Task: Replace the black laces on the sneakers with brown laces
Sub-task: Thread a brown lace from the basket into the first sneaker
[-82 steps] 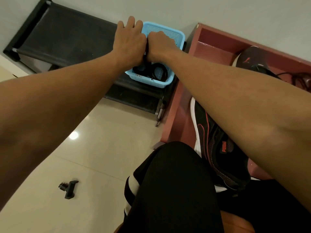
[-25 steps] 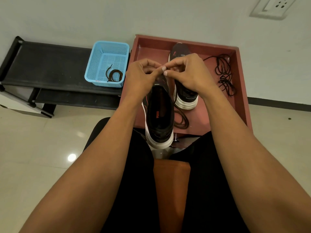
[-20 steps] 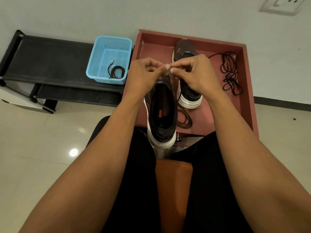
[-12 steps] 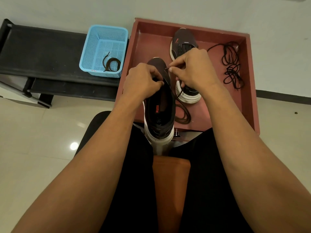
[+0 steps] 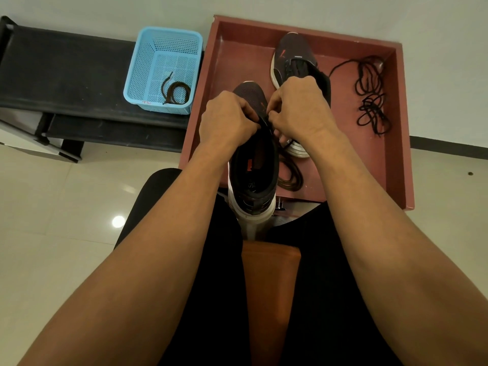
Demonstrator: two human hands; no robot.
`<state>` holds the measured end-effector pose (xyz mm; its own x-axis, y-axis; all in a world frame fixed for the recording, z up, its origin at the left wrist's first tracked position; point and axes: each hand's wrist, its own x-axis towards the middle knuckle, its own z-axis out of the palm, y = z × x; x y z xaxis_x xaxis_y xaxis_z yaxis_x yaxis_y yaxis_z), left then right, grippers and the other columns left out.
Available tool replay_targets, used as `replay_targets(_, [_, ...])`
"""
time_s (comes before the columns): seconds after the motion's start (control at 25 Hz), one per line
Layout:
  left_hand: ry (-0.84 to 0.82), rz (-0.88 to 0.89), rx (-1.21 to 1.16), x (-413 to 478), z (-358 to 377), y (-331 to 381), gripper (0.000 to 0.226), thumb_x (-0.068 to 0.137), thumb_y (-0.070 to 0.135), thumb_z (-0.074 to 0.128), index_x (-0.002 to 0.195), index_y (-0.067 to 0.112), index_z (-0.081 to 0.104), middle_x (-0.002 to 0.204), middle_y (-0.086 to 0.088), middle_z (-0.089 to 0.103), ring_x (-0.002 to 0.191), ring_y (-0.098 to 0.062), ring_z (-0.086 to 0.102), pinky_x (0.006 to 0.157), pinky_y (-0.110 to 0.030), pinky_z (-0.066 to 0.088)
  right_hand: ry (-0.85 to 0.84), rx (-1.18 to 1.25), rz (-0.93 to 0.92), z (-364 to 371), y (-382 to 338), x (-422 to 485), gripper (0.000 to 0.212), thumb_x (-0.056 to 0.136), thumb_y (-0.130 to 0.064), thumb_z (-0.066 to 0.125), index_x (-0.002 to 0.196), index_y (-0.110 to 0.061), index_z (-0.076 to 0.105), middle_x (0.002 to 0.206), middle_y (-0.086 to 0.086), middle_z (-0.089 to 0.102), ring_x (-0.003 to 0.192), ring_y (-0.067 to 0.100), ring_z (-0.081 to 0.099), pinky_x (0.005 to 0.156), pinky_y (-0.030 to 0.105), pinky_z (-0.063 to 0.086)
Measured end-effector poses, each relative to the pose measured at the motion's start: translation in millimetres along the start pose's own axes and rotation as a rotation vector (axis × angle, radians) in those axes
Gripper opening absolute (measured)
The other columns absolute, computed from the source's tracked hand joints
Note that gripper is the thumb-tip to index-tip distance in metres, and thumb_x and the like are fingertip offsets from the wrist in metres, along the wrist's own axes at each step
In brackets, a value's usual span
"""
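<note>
Left hand: we've got the left hand (image 5: pixel 227 120) over the front half of the red tray (image 5: pixel 232 48), fingers curled tight and gripping the near sneaker (image 5: pixel 253 165) at the top of its tongue. Nothing loose about that hold.

Right hand: the right hand (image 5: pixel 298 109) sits just beside it above the tray's middle, knuckles up, fingers bunched narrow. It pinches the brown lace (image 5: pixel 290 175) at the sneaker's throat; we cannot see the fingertips themselves.

Near sneaker: dark upper, white sole, orange lettering on the insole. It stands heel toward us, with the heel hanging out over the tray's front edge and the toe pointing into the tray. Its eyelets are hidden under the two hands.

Brown lace: we see a strand drop from under the right hand to a loose coil on the tray floor, near the front edge and just to the right of the sneaker.

Far sneaker: the far sneaker (image 5: pixel 293 56) lies on the tray floor toward the back wall, toe away from us, its heel end hidden behind the right hand.

Black laces: the black laces (image 5: pixel 369 96) lie in a tangled heap along the tray's right wall, well apart from both shoes.

Blue basket: the blue basket (image 5: pixel 148 64) stands just outside the tray's left wall on a black rack (image 5: pixel 66 70), with a second brown lace (image 5: pixel 177 92) coiled inside.
</note>
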<state>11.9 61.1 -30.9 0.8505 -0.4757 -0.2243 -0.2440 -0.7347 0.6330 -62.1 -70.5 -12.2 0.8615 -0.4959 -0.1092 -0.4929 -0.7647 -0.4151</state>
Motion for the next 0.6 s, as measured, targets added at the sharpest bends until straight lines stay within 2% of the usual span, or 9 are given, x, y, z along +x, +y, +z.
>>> replay_targets(0.08, [0.018,-0.013,0.0,-0.7,0.4,1.9,0.007,0.084,0.031,0.086,0.087,0.035,0.081,0.089,0.01,0.071,0.093,-0.012,0.071,0.082,-0.03,0.059,0.005,-0.004,0.005,2.2,-1.3,-0.5,0.016,0.095,-0.01,0.07,0.088,-0.019,0.081,0.074,0.01,0.072,0.057,0.02,0.073,0.068,0.034,0.066])
replay_targets(0.16, [0.033,-0.027,0.006,-2.1,1.3,3.7,0.008,0.085,0.032,0.085,0.092,0.034,0.082,0.096,0.008,0.074,0.093,-0.012,0.069,0.078,-0.029,0.055,0.009,-0.024,-0.004,4.2,-3.5,-0.4,0.014,0.095,-0.008,0.07,0.091,-0.015,0.081,0.08,0.013,0.073,0.069,0.026,0.075,0.073,0.038,0.066])
replay_targets(0.28, [0.06,-0.047,0.011,-4.2,3.5,6.2,0.009,0.085,0.033,0.085,0.094,0.034,0.083,0.101,0.005,0.077,0.095,-0.014,0.071,0.074,-0.028,0.051,-0.021,-0.056,-0.01,8.3,-4.0,1.3,0.009,0.092,-0.008,0.073,0.093,-0.014,0.08,0.085,0.012,0.073,0.071,0.027,0.074,0.075,0.039,0.066])
replay_targets(0.4, [0.082,-0.045,0.011,-5.0,5.5,6.7,0.009,0.085,0.034,0.085,0.095,0.033,0.083,0.102,0.006,0.077,0.096,-0.015,0.072,0.075,-0.028,0.052,0.022,-0.053,0.012,14.9,-3.9,2.8,0.008,0.093,-0.011,0.074,0.101,-0.013,0.077,0.093,0.014,0.07,0.074,0.031,0.072,0.075,0.042,0.065])
replay_targets(0.6, [0.09,-0.028,0.008,-4.2,5.4,4.6,0.012,0.087,0.035,0.083,0.098,0.031,0.083,0.102,0.006,0.077,0.093,-0.012,0.07,0.075,-0.028,0.053,0.044,-0.101,0.012,21.3,-4.3,1.9,0.022,0.098,-0.013,0.07,0.12,-0.012,0.074,0.119,0.019,0.063,0.109,0.036,0.063,0.094,0.042,0.056])
